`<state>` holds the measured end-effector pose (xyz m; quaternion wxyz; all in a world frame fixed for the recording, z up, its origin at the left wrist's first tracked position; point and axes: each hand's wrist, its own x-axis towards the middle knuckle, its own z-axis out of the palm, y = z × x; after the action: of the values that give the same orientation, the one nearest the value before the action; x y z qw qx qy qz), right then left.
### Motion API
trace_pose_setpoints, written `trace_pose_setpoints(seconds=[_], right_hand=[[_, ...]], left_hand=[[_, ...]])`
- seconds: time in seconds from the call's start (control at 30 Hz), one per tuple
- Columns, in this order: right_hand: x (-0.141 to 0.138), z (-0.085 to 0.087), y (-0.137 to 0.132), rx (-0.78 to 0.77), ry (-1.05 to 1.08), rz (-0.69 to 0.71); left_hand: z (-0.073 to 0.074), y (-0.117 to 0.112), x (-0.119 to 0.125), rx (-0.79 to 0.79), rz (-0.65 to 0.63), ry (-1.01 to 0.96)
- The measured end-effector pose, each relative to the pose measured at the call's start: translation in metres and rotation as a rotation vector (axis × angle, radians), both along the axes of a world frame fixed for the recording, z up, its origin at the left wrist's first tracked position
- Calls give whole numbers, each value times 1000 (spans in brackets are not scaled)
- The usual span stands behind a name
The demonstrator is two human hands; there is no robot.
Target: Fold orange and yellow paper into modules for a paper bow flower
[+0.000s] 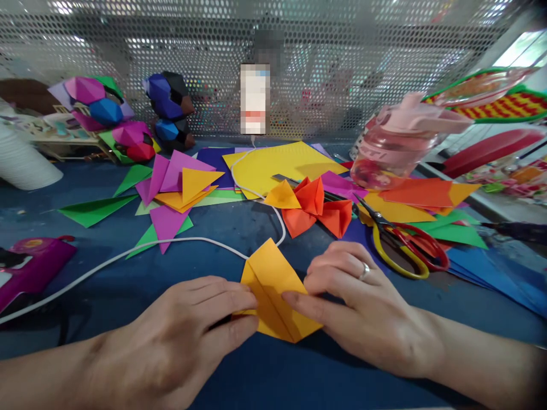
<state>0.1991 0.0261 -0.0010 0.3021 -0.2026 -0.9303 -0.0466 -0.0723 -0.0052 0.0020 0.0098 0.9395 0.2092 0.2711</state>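
A folded yellow-orange paper (273,296) lies on the blue table between my two hands, a crease line running down its middle. My left hand (188,324) grips its left edge, fingertips on top and thumb at the lower side. On the right, my right hand (354,302) has its thumb pressed on the paper's face and its curled fingers at the right edge; a ring is on one finger. Just beyond stand folded orange-red paper pieces (314,205) and a folded yellow piece (282,195).
Scissors (397,239) with red and yellow handles lie at right, before a pink bottle (393,142). A white cable (183,240) crosses from a phone (255,99). Purple folded papers (168,219), a purple tool (38,265) and paper cups (28,159) are at left.
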Motion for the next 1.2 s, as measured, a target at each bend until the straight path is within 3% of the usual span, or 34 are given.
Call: trace_pose_setpoints(seconds=[0.1,0.27,0.4,0.63,0.93,1.2], right_hand=[[1,3,-2,-40,-95,139],[1,5,1,-242,-221,345],[0,6,5,-343,-181,405],[2,13,18,-708,-135,444],[-9,3,5,-909,98,146],[-23,2,-5,-749,20,-88]], left_hand=[[4,1,2,4,3,-10],[11,1,3,34,-23,19],[12,-1,2,-32,-123,109],[19,-3,6,-153,-182,162],[18,-4,8,-237,-158,97],[7,-2,9,-209,-212,75]])
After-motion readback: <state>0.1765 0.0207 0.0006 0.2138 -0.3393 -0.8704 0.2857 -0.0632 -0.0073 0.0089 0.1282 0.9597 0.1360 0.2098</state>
